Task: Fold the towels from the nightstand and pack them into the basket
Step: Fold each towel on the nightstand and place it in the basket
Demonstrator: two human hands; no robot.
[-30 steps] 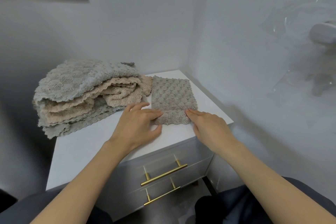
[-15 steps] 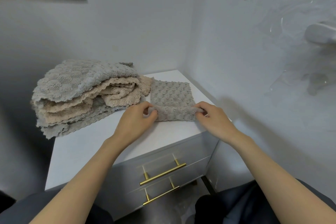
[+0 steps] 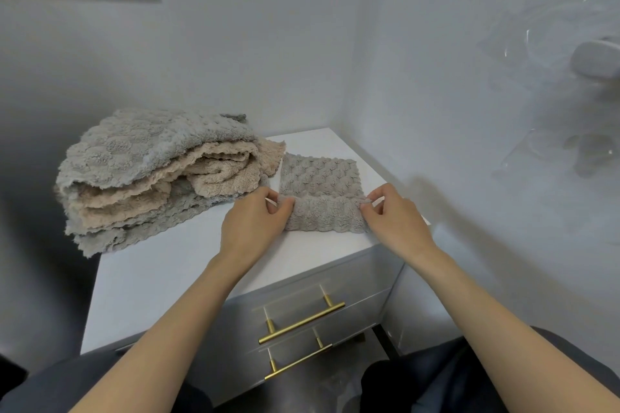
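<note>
The small gray towel (image 3: 320, 184) lay on the white top of the nightstand (image 3: 151, 275), near its front right corner and right in front of the person. Both hands were on it. The left hand (image 3: 255, 221) pinched the left corner of the near edge between thumb and fingers. The right hand (image 3: 396, 218) pinched the right corner of that same edge the same way. So both hands were closed on the towel, one at each end of the edge. The two hands were level, and neither was closer to the towel than the other. The edge ran from left to right between them. That edge was lifted and turned over, so a strip of the towel lay on top of itself. The rest of the towel lay flat past the hands, toward the back wall (image 3: 251, 60). I think the fold was only partly done. To finish it, the hands likely needed to carry the edge straight away from the person, toward the far edge, so the two edges met. The pile of towels (image 3: 151, 171) sat just to the left, with one tan corner almost touching the small towel, so the left hand had less room. The pile looked loose and not yet folded. The basket was not in view, so I could not tell which way it was.
</note>
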